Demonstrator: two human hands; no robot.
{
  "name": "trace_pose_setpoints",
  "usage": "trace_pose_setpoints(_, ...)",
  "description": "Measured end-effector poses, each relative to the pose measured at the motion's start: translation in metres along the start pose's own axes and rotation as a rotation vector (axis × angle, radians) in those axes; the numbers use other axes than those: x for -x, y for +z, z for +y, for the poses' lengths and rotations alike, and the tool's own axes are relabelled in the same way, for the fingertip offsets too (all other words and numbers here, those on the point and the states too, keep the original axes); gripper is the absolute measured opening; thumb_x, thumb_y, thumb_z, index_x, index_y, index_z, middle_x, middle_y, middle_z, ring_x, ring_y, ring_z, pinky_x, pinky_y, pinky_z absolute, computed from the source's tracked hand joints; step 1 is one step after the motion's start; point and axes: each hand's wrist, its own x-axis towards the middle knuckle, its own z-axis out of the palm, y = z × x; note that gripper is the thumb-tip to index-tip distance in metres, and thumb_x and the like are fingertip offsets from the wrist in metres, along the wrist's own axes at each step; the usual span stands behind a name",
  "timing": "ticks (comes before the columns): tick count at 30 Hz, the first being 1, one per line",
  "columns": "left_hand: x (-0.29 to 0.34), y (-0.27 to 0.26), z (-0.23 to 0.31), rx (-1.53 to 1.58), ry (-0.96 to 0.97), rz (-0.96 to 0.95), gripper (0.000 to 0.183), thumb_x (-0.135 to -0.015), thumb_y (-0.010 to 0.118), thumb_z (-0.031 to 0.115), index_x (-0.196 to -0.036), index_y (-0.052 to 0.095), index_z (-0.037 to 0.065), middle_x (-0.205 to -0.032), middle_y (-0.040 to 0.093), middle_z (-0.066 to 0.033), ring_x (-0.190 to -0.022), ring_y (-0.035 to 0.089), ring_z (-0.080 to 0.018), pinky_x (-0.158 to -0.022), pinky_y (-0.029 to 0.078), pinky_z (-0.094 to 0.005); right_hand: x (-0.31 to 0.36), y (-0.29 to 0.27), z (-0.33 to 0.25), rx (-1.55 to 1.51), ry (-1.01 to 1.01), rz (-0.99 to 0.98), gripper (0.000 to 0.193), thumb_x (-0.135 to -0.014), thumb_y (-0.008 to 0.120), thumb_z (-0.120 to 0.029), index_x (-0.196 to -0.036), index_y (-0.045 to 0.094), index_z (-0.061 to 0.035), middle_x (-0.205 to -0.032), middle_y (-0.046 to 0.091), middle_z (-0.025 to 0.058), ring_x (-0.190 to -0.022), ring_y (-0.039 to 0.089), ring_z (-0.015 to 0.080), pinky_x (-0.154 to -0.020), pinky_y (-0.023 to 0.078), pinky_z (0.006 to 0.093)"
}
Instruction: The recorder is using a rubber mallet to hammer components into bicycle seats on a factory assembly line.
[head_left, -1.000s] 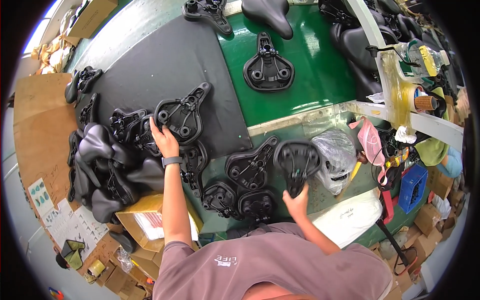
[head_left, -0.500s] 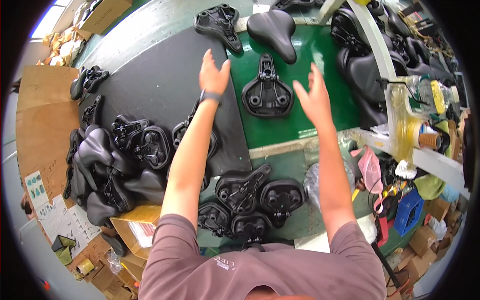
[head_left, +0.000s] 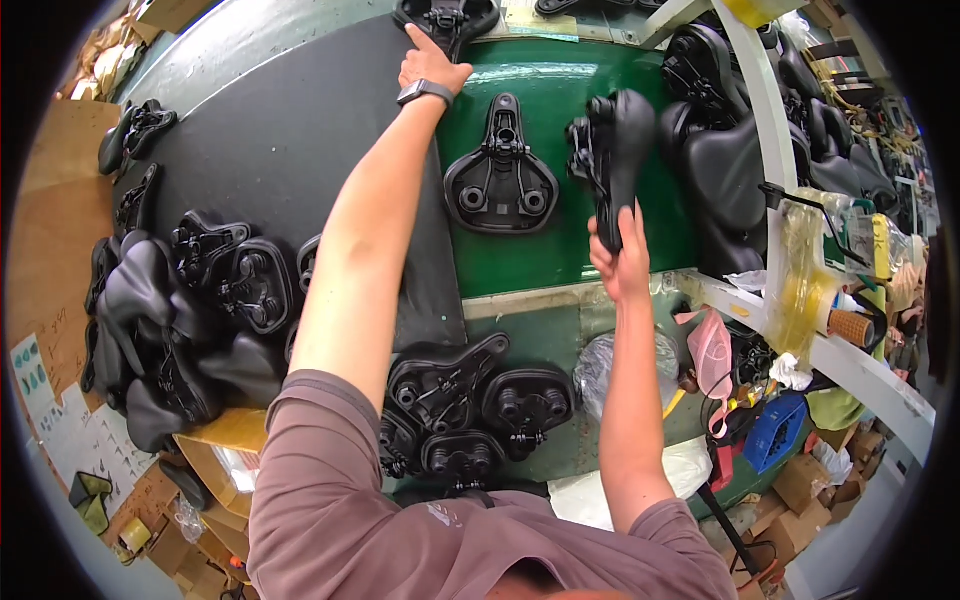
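**Saddle lifted in right hand, left hand on far saddle**

Black bike saddle [head_left: 612, 150] is held up off the bench [head_left: 560, 260], tilted on edge w/ underside rails facing left; right hand [head_left: 618, 262] has its grip clamped round the narrow nose end. It hangs above the green mat area, just right of another saddle lying underside-up [head_left: 500, 180] on the green surface; the two look apart.

Left hand [head_left: 430, 68] is stretched to the far edge of the bench, index finger out, touching a saddle [head_left: 445, 15] at the top edge; its grip is not closed on it, other fingers curled loosely. Dark watch [head_left: 424, 92] on that wrist.

Dark grey mat [head_left: 260, 150] covers the left part of the bench. Pile of black saddles [head_left: 170, 320] at the left, a smaller cluster underside-up [head_left: 470, 405] near the person's chest. More saddles stacked on the right behind a white frame bar [head_left: 770, 180]. Blue crate [head_left: 778, 432] and pink item [head_left: 712, 352] lower right, cardboard boxes [head_left: 225, 450] lower left.
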Motion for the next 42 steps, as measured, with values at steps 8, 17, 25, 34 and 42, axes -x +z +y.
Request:
trace_pose_setpoints(8,0.098,-0.122,-0.123,-0.216,0.650,-0.167,0.091,-0.084,0.080,0.034,-0.166,0.053,0.005,-0.123,0.077,-0.0265,-0.112,0.076,-0.0472,-0.098,0.062,-0.0553,0.106,-0.076,0.059,-1.193,0.414,-0.184,0.070,-0.113,0.064,-0.065,-0.108,0.051,0.0042,-0.089,0.048,0.0055,-0.053,0.034,0.0103,-0.044,0.025,0.0276)
trace_pose_setpoints(17,0.180,-0.242,-0.226,-0.500,0.323,-0.438,0.084,-0.083,0.080,0.016,-0.162,0.058,0.003,-0.150,0.069,-0.0279,-0.137,0.068,-0.0447,-0.120,0.054,-0.0518,0.262,-0.070,0.120,-1.027,0.676,0.048,0.077,-0.115,0.052,-0.071,-0.104,0.053,0.0056,-0.077,0.048,0.0054,-0.049,0.037,0.0113,-0.040,0.027,0.0255)
trace_pose_setpoints(25,0.300,-0.082,-0.036,-0.077,0.738,-0.219,0.101,-0.086,0.085,0.072,-0.161,0.060,0.008,-0.167,0.057,-0.0238,-0.157,0.050,-0.0437,-0.129,0.041,-0.0574,0.310,-0.021,0.105,0.669,0.502,0.193,0.042,-0.119,0.055,-0.046,-0.130,0.069,-0.0071,-0.077,0.072,0.0091,-0.057,0.063,0.0186,-0.049,0.048,0.0372)
trace_pose_setpoints(34,0.341,-0.120,-0.049,-0.603,0.484,-0.347,0.067,-0.091,0.083,0.063,-0.130,0.078,0.010,-0.126,0.082,-0.0188,-0.128,0.071,-0.0416,-0.110,0.055,-0.0558,0.441,-0.190,0.100,1.494,-0.376,1.103,0.061,-0.098,0.080,-0.016,-0.153,0.057,-0.0016,-0.135,0.066,0.0245,-0.124,0.067,0.0408,-0.105,0.055,0.0540)
trace_pose_setpoints(42,0.517,-0.161,0.025,-0.146,0.953,-0.027,0.033,-0.098,0.078,0.029,-0.123,0.078,0.007,-0.128,0.077,-0.0160,-0.126,0.070,-0.0407,-0.100,0.060,-0.0547,0.471,-0.292,0.162,1.215,0.079,1.057,0.056,-0.094,0.079,-0.018,-0.140,0.054,0.0014,-0.135,0.065,0.0324,-0.118,0.070,0.0542,-0.104,0.057,0.0595)
